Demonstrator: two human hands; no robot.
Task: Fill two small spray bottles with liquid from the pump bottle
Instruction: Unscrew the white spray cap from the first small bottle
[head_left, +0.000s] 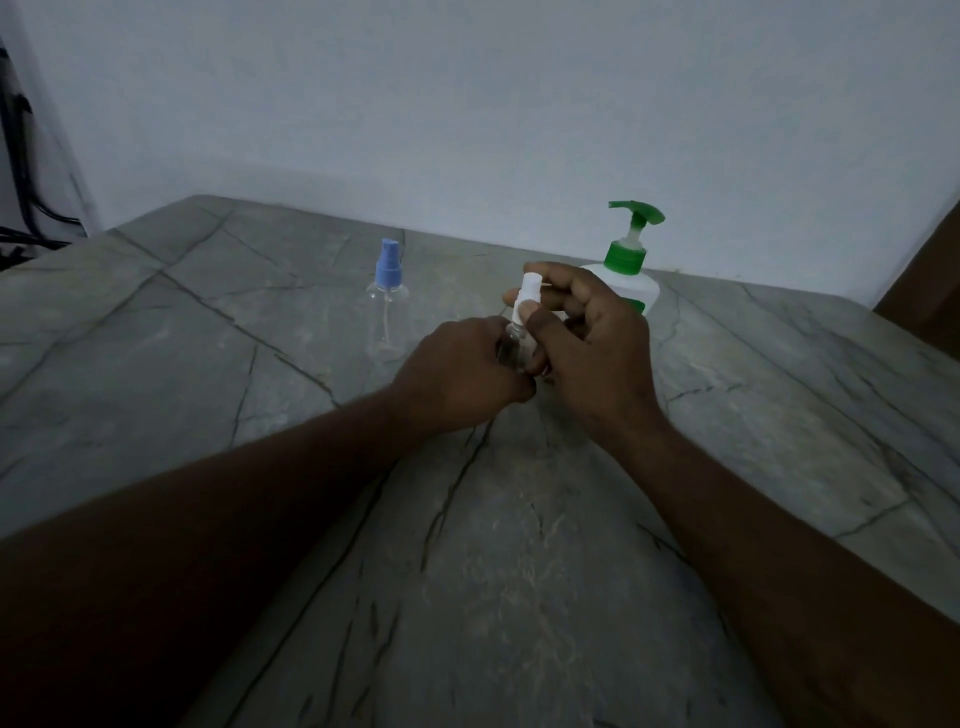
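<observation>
Mostly hidden, the clear bottle (511, 347) is gripped by left fingers (485, 338); right fingers (563, 275) pinch its white cap (531, 290).

Hands together at centre; left forearm (234, 509) and right forearm (753, 519) bare, converging.
Left hand (462, 374) curls round the body of a small spray bottle (511, 345); right hand (597, 343), just beside it, pinches the white cap (531, 288) between thumb and forefinger.

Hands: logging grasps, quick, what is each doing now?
Left hand: grips the body of the clear spray bottle.
Right hand: fingers pinch its white spray cap.
</observation>
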